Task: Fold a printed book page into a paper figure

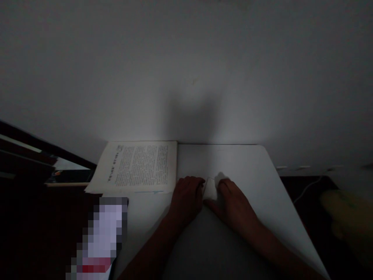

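Observation:
A small white piece of paper [210, 189], apparently folded, is between my two hands over the white table [230, 159]. My left hand [188, 198] is closed, its fingers curled at the paper's left edge. My right hand [237, 202] grips the paper from the other side, with its thumb along the near edge and its fingers bent at the right edge. Dim light hides the exact contact of the fingertips.
An open book or printed sheets [142, 167] lie at the table's back left. A phone-like device [101, 233] with a blurred-out screen is at the left edge. Behind stands a wall [186, 58]. A white cable [309, 188] and a yellowish object [346, 214] are at the right.

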The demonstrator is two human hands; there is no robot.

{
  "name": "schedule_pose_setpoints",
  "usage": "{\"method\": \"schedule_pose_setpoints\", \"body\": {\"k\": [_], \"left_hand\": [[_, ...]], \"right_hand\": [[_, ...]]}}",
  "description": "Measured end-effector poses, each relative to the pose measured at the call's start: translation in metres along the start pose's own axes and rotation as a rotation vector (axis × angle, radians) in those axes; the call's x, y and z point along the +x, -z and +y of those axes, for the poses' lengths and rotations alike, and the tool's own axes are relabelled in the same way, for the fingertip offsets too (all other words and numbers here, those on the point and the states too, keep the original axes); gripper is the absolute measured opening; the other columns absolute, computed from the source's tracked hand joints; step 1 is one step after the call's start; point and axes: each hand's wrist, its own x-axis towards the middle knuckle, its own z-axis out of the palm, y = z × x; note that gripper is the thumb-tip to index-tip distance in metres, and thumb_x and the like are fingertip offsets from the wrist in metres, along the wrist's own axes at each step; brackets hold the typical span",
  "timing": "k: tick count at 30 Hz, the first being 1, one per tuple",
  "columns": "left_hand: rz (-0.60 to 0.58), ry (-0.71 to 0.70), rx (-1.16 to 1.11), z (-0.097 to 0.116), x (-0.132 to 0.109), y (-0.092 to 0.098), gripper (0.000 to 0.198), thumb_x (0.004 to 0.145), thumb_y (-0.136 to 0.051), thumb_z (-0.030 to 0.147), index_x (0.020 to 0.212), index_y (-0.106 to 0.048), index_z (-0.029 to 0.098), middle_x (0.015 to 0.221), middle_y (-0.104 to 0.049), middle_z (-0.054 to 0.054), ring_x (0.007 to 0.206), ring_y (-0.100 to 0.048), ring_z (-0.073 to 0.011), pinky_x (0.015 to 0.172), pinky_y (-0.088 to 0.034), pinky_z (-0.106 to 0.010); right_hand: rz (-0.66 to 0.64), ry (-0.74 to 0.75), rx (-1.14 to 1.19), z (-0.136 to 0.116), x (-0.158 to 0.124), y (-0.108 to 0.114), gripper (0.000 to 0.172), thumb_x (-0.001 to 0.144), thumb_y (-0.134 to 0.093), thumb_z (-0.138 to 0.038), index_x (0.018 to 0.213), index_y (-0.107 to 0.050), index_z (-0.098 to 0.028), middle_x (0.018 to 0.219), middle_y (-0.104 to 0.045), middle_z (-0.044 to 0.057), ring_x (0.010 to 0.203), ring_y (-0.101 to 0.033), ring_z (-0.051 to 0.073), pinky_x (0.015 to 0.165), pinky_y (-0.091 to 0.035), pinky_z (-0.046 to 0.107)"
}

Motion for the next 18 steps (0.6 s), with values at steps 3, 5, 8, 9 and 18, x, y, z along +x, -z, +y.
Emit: {"method": "schedule_pose_setpoints", "body": {"k": [3, 5, 8, 9, 18], "left_hand": [[0.035, 0.027, -0.026, 0.000, -0.001, -0.001, 0.020, 0.083, -0.043, 0.011, 0.099, -0.055, 0.015, 0.085, -0.062, -0.005, 0.080, -0.053, -0.0175, 0.077, -0.042, -0.034], [0.038, 0.045, -0.025, 0.000, -0.001, -0.002, 0.021, 0.082, -0.043, 0.010, 0.099, -0.055, 0.015, 0.085, -0.062, -0.004, 0.080, -0.054, -0.0175, 0.076, -0.042, -0.034], [0.035, 0.072, -0.001, 0.000, 0.000, -0.004, 0.020, 0.081, -0.044, 0.010, 0.097, -0.056, 0.016, 0.084, -0.063, -0.004, 0.079, -0.054, -0.0180, 0.078, -0.042, -0.035], [0.029, 0.078, 0.012, 0.001, 0.000, -0.004, 0.020, 0.081, -0.044, 0.010, 0.096, -0.056, 0.016, 0.084, -0.063, -0.004, 0.079, -0.054, -0.0182, 0.077, -0.042, -0.035], [0.034, 0.114, 0.088, 0.003, -0.001, -0.005, 0.017, 0.082, -0.044, 0.014, 0.094, -0.056, 0.016, 0.080, -0.063, -0.005, 0.073, -0.054, -0.0192, 0.072, -0.044, -0.034]], "right_hand": [[-0.001, -0.006, -0.024, -0.003, 0.004, -0.002, 0.039, 0.072, -0.062, -0.046, 0.092, -0.055, -0.014, 0.095, -0.055, 0.014, 0.090, -0.054, 0.029, 0.078, -0.049, 0.045], [-0.035, -0.001, -0.057, -0.005, 0.006, -0.002, 0.037, 0.073, -0.061, -0.048, 0.089, -0.057, -0.015, 0.093, -0.055, 0.013, 0.089, -0.053, 0.029, 0.078, -0.048, 0.044], [-0.069, -0.009, -0.118, -0.009, 0.009, 0.000, 0.036, 0.075, -0.058, -0.047, 0.089, -0.059, -0.014, 0.092, -0.055, 0.013, 0.089, -0.052, 0.028, 0.079, -0.046, 0.042], [-0.073, -0.012, -0.135, -0.010, 0.010, 0.001, 0.036, 0.076, -0.057, -0.047, 0.090, -0.059, -0.014, 0.092, -0.055, 0.013, 0.089, -0.052, 0.027, 0.078, -0.045, 0.041], [-0.084, -0.044, -0.225, -0.010, 0.025, 0.002, 0.036, 0.087, -0.042, -0.044, 0.073, -0.061, -0.016, 0.081, -0.056, 0.011, 0.078, -0.053, 0.021, 0.073, -0.043, 0.033]]}}
